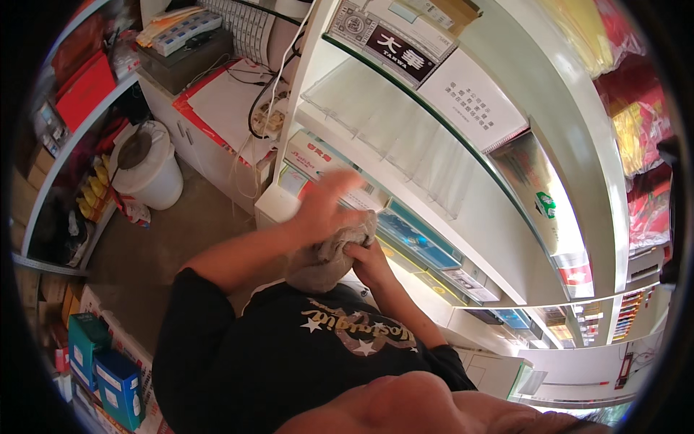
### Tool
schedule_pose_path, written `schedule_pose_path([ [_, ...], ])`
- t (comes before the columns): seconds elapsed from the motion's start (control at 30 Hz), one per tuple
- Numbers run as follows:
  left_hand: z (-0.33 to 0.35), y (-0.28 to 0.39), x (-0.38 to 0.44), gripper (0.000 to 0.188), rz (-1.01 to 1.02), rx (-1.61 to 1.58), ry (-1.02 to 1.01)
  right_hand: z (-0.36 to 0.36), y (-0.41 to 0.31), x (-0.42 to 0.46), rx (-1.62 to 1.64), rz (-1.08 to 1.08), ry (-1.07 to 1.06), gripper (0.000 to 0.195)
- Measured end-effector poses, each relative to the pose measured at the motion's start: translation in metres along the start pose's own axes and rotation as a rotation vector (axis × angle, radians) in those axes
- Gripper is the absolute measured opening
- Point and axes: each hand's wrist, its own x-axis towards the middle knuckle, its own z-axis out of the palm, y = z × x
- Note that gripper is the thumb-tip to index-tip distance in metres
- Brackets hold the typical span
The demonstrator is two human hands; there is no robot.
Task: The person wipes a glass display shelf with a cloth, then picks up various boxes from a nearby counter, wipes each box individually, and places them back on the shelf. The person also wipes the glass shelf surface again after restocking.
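A crumpled grey-beige cloth [328,257] is bunched in front of my chest. My right hand [370,263] grips its right side, with the thumb pressed into the folds. Blurred by motion, my left hand [328,209] is at the top of the cloth with some fingers raised; whether it holds the fabric cannot be made out. Just beyond the hands, a white shelf unit [398,144] holds flat cartons, among them a red-and-white carton [320,154] and a blue carton [417,236]. Clear plastic dividers [390,130] stand on the shelf above them.
Glass shelf edges [461,125] curve along the right, with a printed white box [471,97] on top. A lined white bin [149,168] stands on the floor at left. Cables [265,108] hang by a low cabinet [217,141]. Blue-green boxes [116,388] are at lower left.
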Motion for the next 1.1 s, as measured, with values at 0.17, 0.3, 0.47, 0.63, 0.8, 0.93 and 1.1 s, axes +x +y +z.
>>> schedule_pose_path([
  [0.17, -0.064, -0.032, 0.075, 0.047, 0.051, 0.780, 0.145, 0.010, 0.001, -0.012, -0.023, 0.040, -0.091, 0.055],
  [0.3, -0.065, -0.062, 0.082, 0.045, 0.062, 0.882, 0.002, 0.007, 0.008, -0.015, -0.005, 0.071, -0.093, 0.056],
  [0.47, -0.050, -0.081, 0.086, 0.043, 0.225, 0.995, 0.125, 0.007, 0.009, -0.020, 0.028, 0.122, -0.068, 0.057],
  [0.63, -0.041, -0.067, 0.086, 0.041, 0.091, 1.012, 0.103, 0.007, 0.011, -0.018, 0.012, 0.106, -0.060, 0.059],
  [0.8, -0.035, -0.073, 0.091, 0.036, 0.085, 0.988, 0.132, 0.006, 0.017, -0.020, 0.010, 0.076, -0.057, 0.057],
  [0.93, -0.033, -0.071, 0.093, 0.028, 0.020, 0.853, 0.186, 0.005, 0.018, -0.023, 0.045, 0.098, -0.083, 0.056],
  [1.1, -0.010, -0.052, 0.088, 0.026, 0.050, 0.729, 0.198, 0.006, 0.019, -0.025, 0.041, 0.087, -0.097, 0.056],
])
